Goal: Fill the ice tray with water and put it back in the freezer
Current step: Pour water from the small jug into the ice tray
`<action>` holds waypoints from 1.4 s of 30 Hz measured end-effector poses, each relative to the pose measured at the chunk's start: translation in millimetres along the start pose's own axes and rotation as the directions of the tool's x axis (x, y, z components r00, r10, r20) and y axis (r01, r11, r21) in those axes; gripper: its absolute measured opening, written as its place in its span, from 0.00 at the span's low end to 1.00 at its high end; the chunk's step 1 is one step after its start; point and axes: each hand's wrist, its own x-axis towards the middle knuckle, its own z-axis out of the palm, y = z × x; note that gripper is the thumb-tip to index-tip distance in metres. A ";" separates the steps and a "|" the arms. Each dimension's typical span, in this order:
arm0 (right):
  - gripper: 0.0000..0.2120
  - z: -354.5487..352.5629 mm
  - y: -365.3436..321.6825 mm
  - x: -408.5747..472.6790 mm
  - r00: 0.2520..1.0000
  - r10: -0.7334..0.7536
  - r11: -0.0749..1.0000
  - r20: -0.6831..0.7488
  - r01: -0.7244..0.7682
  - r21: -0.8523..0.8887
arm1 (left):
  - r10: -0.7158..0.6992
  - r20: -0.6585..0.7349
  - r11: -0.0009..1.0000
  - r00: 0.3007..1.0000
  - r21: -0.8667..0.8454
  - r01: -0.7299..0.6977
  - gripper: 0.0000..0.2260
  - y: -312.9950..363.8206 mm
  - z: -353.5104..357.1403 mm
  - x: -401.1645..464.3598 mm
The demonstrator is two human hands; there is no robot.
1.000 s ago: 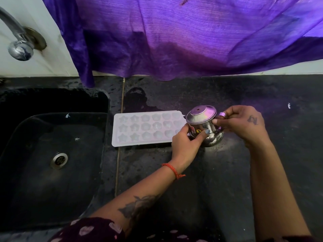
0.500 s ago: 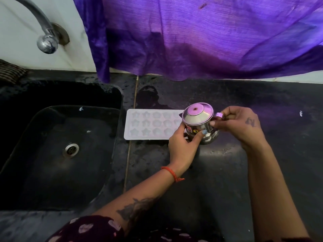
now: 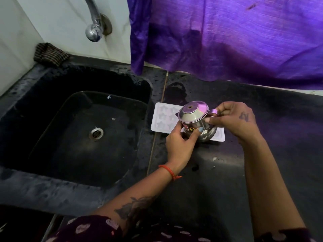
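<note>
At the far left, a dark striped cloth point(image 3: 49, 54) lies bunched in the back corner where the white wall meets the black stone desk point(image 3: 271, 154). Just right of it a chrome tap point(image 3: 93, 23) curves out of the wall above a deep black sink point(image 3: 78, 137), whose round metal drain point(image 3: 95, 134) sits near the middle of the basin. A purple curtain point(image 3: 227, 37) hangs across the wall from the sink's right edge to the right side of the view. The white ice tray point(image 3: 164, 117) lies flat on the desk just right of the sink, its star-shaped cups showing at the left end, while its right part is hidden behind a small lidded steel pot point(image 3: 195, 120) held above it. The pot is tilted with its lid toward the camera; stickers on its side are partly covered, and only a round yellow mark with what looks like a "3" can be read. The left hand point(image 3: 180, 145), with an orange thread point(image 3: 168, 171) at the wrist, cups the pot from below, fingers point(image 3: 198, 131) curled closed against its body. The right hand point(image 3: 234, 119) pinches the pot's handle, fingers closed tight around it. Whether water is running into the tray cannot be told.
</note>
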 end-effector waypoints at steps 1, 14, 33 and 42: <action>0.10 2.8 -2.7 0.7 1.000 -0.010 1.000 0.007 0.010 -0.009 | -0.002 -0.010 1.000 1.000 -0.004 0.002 0.17 -0.4 -2.7 0.8; 0.10 25.6 -32.3 4.2 0.997 -0.071 0.978 0.041 0.077 -0.192 | -0.092 -0.052 0.991 0.994 -0.097 0.087 0.11 -7.1 -18.0 4.6; 0.10 24.6 -32.0 2.0 0.998 -0.058 0.972 0.029 0.063 -0.227 | -0.102 -0.024 0.991 0.994 -0.087 0.100 0.12 -5.7 -18.2 1.2; 0.11 21.7 -23.6 0.7 0.999 -0.040 0.987 0.022 0.043 -0.157 | -0.083 -0.017 0.995 0.996 -0.064 0.082 0.14 -6.4 -16.7 1.1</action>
